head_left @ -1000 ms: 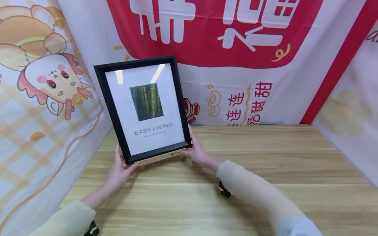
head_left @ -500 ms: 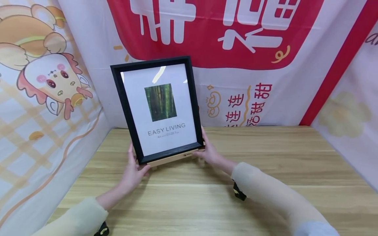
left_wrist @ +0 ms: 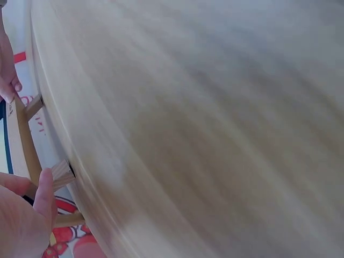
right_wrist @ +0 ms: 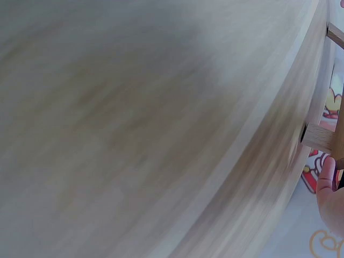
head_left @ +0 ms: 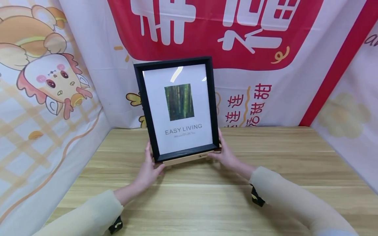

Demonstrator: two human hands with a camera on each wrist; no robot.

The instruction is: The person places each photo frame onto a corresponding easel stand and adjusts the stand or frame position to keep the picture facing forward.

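A black picture frame (head_left: 180,105) with a bamboo print and the words EASY LIVING leans back on a light wooden tabletop easel (head_left: 184,159), tilted a little in the head view. My left hand (head_left: 149,170) grips the lower left corner, thumb on the easel's front ledge. At the lower right corner, my right hand (head_left: 228,156) holds the ledge the same way. In the left wrist view, a short easel foot (left_wrist: 63,175) shows beside my left thumb. Another foot (right_wrist: 318,137) appears above my right thumb in the right wrist view. The fingers behind the frame are hidden.
The wood-grain table (head_left: 200,203) spreads around both forearms. Behind it hangs a white and red printed cloth (head_left: 254,55), close to the frame's back. A cartoon-printed cloth (head_left: 35,108) borders the left side, and a pale cloth (head_left: 348,98) the right.
Both hands have moved the picture frame and easel to the right across the table, from the left side to near the middle. Their hold on the lower corners stays the same.
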